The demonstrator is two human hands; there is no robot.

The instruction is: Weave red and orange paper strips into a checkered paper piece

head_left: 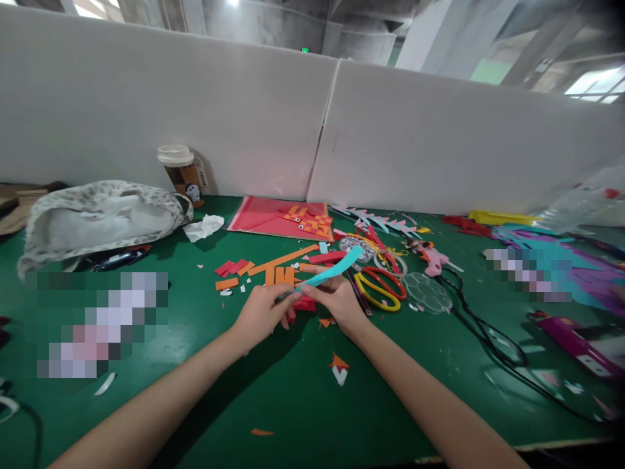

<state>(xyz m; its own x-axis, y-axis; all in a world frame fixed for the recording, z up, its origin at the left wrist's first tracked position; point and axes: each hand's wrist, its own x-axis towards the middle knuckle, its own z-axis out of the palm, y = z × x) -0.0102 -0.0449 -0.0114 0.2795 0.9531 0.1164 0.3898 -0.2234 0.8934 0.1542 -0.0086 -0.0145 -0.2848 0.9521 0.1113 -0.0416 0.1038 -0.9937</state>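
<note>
Over the green table (205,378), a light blue paper strip (339,267) runs between my two hands and curves up to the right. My left hand (263,306) pinches its lower left end. Nearer its middle, my right hand (339,303) has thumb and fingers closed on the strip. Just behind the hands lie orange paper strips (280,275) and red paper pieces (328,258). Scissors with yellow and red handles (375,293) rest right of my right hand. Small orange and white scraps (339,366) lie in front of it.
Woven orange paper (310,225) lies on a red paper pack (254,215). A lidded cup (181,172), patterned bag (107,215) and crumpled tissue (205,228) are at back left. Right are a clear scalloped dish (427,293), pink tool (433,259), black cord (481,332) and magenta object (579,342).
</note>
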